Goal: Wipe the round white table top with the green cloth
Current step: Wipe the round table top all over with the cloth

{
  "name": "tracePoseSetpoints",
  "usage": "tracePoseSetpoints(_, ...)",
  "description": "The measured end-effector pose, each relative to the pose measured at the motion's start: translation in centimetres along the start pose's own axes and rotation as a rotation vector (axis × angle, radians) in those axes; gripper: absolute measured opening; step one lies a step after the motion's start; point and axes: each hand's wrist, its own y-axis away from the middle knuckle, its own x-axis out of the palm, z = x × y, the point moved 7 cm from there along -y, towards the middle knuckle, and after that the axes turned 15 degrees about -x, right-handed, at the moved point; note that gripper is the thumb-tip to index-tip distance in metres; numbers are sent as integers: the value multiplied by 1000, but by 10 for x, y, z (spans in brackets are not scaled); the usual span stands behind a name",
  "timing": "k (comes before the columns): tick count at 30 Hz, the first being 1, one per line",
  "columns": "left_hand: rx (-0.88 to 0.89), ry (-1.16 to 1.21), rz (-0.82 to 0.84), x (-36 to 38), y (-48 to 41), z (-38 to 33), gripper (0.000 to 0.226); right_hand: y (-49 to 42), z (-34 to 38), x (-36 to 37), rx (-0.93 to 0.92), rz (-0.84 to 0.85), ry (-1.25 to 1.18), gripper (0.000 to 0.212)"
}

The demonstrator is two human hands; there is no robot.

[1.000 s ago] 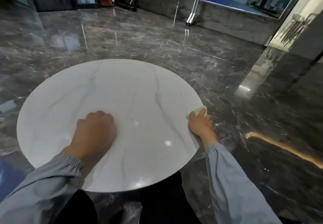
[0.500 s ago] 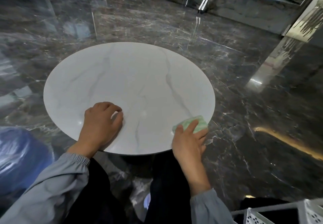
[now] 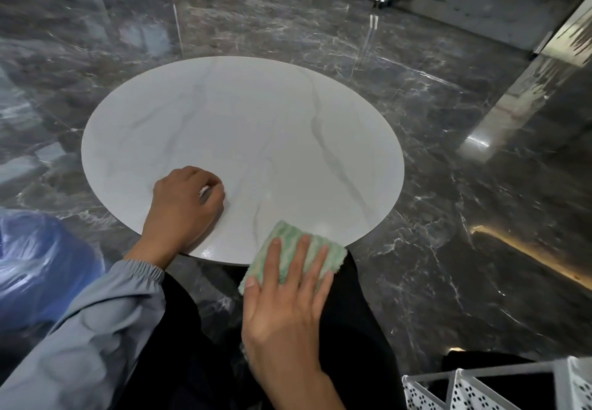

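The round white table top (image 3: 243, 134) with grey marble veins fills the middle of the view. At its near edge lies the green-and-white striped cloth (image 3: 290, 236), half on the table and half hanging past the rim. My right hand (image 3: 285, 310) presses flat on the cloth with fingers spread. My left hand (image 3: 182, 208) rests on the table's near-left part, fingers curled inward with something small and white showing between them.
Glossy dark marble floor (image 3: 448, 217) surrounds the table. A blue plastic-covered object (image 3: 35, 265) sits at the left. A white perforated basket (image 3: 499, 387) shows at the bottom right. My dark-trousered legs are under the near rim.
My right hand has slid the cloth along the table's rim from the right side to the near edge. The view has tilted down and pulled back; the left hand stays put.
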Motion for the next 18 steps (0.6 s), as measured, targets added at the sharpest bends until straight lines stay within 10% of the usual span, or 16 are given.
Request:
tracePoseSetpoints(5,10,27,13,2,-1,3,19,-4,-40,-4,-286,60,-46,58)
tracePoseSetpoints(13,16,50,31,3,-2,4,19,-34,-162,-46,-128,138,-59,68)
tracePoseSetpoints(18,2,68,29,1,-2,4,21,-45,-149,-35,-356,94,23,83)
